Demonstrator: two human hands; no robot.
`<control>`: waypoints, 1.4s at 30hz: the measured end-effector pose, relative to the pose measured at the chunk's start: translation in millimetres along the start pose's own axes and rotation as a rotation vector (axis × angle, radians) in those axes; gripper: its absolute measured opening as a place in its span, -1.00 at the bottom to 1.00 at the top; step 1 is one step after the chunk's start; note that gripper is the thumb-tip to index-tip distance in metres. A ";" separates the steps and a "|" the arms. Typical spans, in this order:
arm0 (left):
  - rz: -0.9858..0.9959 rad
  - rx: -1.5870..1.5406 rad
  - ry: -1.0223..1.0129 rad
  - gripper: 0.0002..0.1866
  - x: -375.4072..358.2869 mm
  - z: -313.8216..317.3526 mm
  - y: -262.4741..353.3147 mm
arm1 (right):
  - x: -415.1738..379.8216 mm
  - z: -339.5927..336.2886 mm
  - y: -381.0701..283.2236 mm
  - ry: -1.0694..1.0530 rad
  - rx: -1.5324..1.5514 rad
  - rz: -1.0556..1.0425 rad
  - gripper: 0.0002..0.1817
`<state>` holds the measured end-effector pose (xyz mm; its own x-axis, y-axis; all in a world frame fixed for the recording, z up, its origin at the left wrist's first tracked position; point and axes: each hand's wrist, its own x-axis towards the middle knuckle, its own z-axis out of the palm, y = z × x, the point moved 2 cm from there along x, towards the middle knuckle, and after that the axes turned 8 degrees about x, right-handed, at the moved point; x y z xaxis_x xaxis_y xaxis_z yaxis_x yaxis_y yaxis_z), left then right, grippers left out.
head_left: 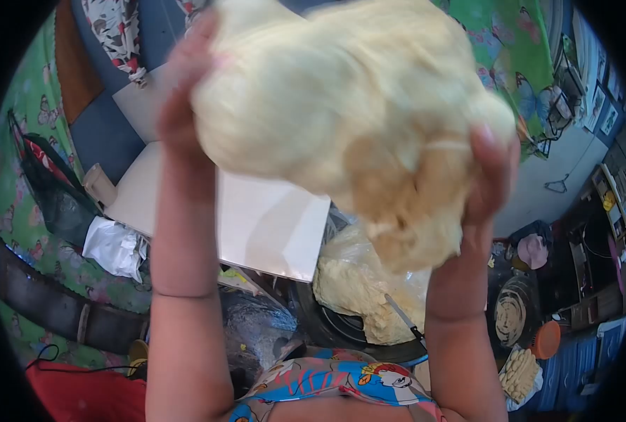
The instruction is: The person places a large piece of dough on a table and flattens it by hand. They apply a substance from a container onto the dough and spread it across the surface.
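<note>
A big, lumpy mass of pale yellow dough [292, 105] is held up high, smeared by motion, with a browner, ragged patch on its lower right. My left hand [188, 91] grips its left side, fingers partly blurred. At the lower right edge, my right hand [491, 172] presses against it with the thumb showing. Below, more pale dough [348, 285] sits in a clear plastic bag in a black basin [320, 309]. A knife [401, 313] with a dark handle lies against that dough.
A white board or tabletop [278, 225] lies ahead, under the raised dough. To the left are a beige cup [100, 184] and a crumpled white bag [116, 246]. On the right stand a round dark pan [511, 316], an orange round item [546, 340] and a bag of pale pieces [520, 376].
</note>
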<state>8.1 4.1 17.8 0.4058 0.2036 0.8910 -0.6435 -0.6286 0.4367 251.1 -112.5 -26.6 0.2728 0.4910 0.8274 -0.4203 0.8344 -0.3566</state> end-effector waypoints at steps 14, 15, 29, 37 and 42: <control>-1.198 1.260 0.957 -0.34 -365.4 -385.0 90.2 | -63.2 -54.8 295.5 -0.125 -1.408 0.910 -0.15; -1.207 1.251 0.954 -0.34 -372.9 -393.2 85.5 | -66.4 -52.0 298.6 -0.125 -1.416 0.919 -0.15; -0.908 1.254 -0.042 -0.45 -343.5 -264.3 -121.7 | -200.3 112.9 427.8 -0.724 -1.419 0.831 -0.16; -1.092 1.655 -0.369 -0.29 -345.5 -300.3 -147.0 | -202.6 39.1 445.6 -0.756 -1.451 0.577 -0.12; -1.247 1.508 -0.373 -0.13 -338.4 -315.4 -164.2 | -183.4 2.1 446.2 -0.767 -1.371 0.729 -0.11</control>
<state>-228.2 275.2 -316.3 0.3351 0.9388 0.0798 0.9378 -0.3405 0.0679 11.7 169.2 -336.6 -0.2348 0.9517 0.1978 0.8325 0.3019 -0.4645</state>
